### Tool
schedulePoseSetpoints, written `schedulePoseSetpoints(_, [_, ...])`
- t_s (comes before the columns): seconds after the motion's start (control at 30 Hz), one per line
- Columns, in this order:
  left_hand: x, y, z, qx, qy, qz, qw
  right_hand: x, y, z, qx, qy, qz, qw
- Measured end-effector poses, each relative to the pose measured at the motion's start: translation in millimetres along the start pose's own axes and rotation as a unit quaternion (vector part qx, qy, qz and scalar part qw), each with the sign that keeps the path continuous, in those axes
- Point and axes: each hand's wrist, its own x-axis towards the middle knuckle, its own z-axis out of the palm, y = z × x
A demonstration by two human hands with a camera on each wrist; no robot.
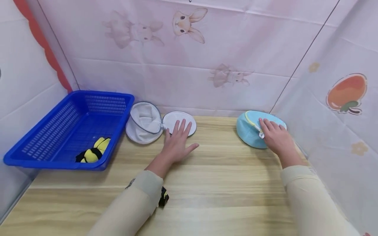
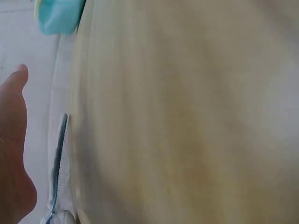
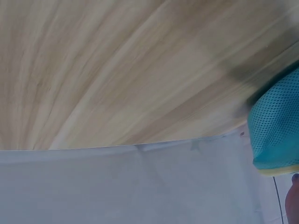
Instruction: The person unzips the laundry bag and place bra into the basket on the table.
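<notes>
My left hand (image 1: 177,142) is spread with straight fingers over the round white lid (image 1: 177,119) of a white mesh laundry bag (image 1: 143,136). That lid is folded back beside the bag's round opening, with a zip pull between them. At the right, my right hand (image 1: 277,136) grips the top edge of a light-blue mesh laundry bag (image 1: 251,134), its fingers over the lid. Beside those fingers hangs a white zip pull (image 1: 261,134) on the yellow zip. In the right wrist view, only a thumb tip (image 3: 294,196) shows, close to the light-blue bag's yellow rim.
A blue plastic basket (image 1: 118,137) stands at the left, with yellow-and-black cloth items (image 1: 93,154) inside. Another black-and-yellow item (image 1: 163,197) lies on the wooden table (image 1: 218,183), partly behind my left sleeve. Printed cloth walls (image 1: 189,88) enclose the back and sides.
</notes>
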Motion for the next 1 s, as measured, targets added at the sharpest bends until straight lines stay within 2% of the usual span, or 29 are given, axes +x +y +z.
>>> schedulePoseSetpoints(0.07, [4.7,-0.7,-0.8,0.002,0.002,-0.007,1.0000,1.2,-6,1,-0.004,0.028,-0.012,0.9995])
schedulePoseSetpoints(0.17, [8.3,-4.2,-1.0,0.016,0.005,-0.022,0.9996,6.5,-17,5,-0.024,0.104,-0.050,0.9931])
schedulePoseSetpoints(0.27, [9.2,-9.1,-0.5,0.028,0.009,-0.024,0.9993,15.6,-29,12,-0.049,0.190,-0.084,0.9769])
schedulePoseSetpoints(0.33, [9.6,-12.3,-0.8,0.030,0.016,-0.018,0.9993,22.0,-40,15,-0.053,0.234,-0.099,0.9658])
schedulePoseSetpoints(0.43, [9.6,-16.4,-1.9,0.035,0.040,-0.002,0.9986,32.4,-60,17,-0.039,0.275,-0.109,0.9546])
schedulePoseSetpoints(0.5, [9.6,-18.0,-2.3,0.039,0.067,0.009,0.9970,39.6,-74,15,-0.018,0.284,-0.116,0.9515])
schedulePoseSetpoints(0.6, [9.5,-17.1,-3.2,0.045,0.112,0.043,0.9918,50.8,-93,12,0.028,0.289,-0.135,0.9473])
schedulePoseSetpoints(0.7, [10.6,-12.8,-2.2,0.047,0.163,0.095,0.9809,59.7,-110,8,0.065,0.282,-0.155,0.9445])
schedulePoseSetpoints(0.77, [11.2,-8.0,-2.0,0.040,0.196,0.136,0.9704,65.0,-121,6,0.080,0.274,-0.165,0.9440])
schedulePoseSetpoints(0.87, [12.7,1.3,-2.9,0.036,0.248,0.199,0.9475,71.8,-134,4,0.092,0.267,-0.170,0.9443])
schedulePoseSetpoints(0.93, [13.5,9.0,-4.8,0.033,0.281,0.237,0.9293,75.2,-142,3,0.105,0.264,-0.170,0.9435])
schedulePoseSetpoints(1.0, [14.6,16.8,-6.6,0.037,0.306,0.267,0.9130,77.5,-147,2,0.123,0.262,-0.166,0.9429])
